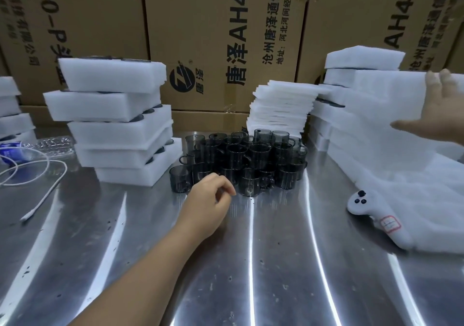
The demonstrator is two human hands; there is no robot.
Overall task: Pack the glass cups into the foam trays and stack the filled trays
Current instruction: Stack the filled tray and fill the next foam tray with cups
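Note:
Several dark grey glass cups (241, 160) with handles stand piled in a cluster at the middle of the steel table (276, 263). My left hand (212, 200) hovers just in front of them with fingers loosely curled, holding nothing. A stack of filled white foam trays (120, 120) stands left of the cups. On the right rises another stack of foam trays (361, 94); my right hand (442, 110) is spread flat against a blurred foam tray (386, 115) in front of that stack.
A pile of thin foam sheets (281, 107) stands behind the cups. A white controller (371, 210) with a red label lies at the right. A white cable (37, 175), a plastic bottle (32, 147) and more foam trays (12, 110) are at the left. Cardboard boxes (226, 37) wall off the back.

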